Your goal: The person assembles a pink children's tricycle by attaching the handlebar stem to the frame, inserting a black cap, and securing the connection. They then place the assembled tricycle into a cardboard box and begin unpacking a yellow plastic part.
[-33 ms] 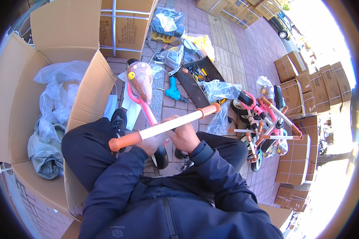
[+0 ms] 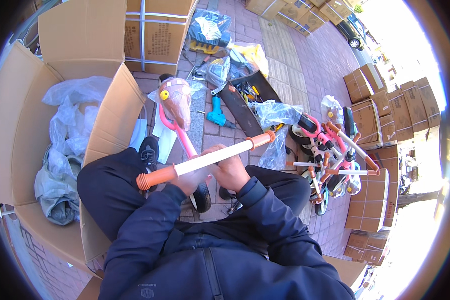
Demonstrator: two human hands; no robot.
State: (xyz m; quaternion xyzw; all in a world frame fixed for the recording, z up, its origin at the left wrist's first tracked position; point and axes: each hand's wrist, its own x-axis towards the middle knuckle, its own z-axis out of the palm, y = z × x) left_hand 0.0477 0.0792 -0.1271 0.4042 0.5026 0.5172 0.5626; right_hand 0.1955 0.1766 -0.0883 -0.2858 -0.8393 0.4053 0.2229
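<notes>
A white handlebar (image 2: 212,159) with orange-brown grips slants across a small pink bike frame (image 2: 186,142). Below its middle my left hand (image 2: 191,181) and my right hand (image 2: 231,171) meet with fingers closed, gripping the bar at its centre. The bar hides some of the fingertips. A black wheel (image 2: 201,198) shows just below my left hand. At the frame's far end sits a plastic-wrapped brown piece with a yellow eye (image 2: 177,100), shaped like an animal's head.
An open carton (image 2: 112,112) holding plastic wrap stands left. Ahead lie a teal power drill (image 2: 216,114), a dark tool tray (image 2: 242,112) and bagged parts (image 2: 218,71). Several pink and white bikes (image 2: 330,150) cluster right, before stacked cartons (image 2: 367,202).
</notes>
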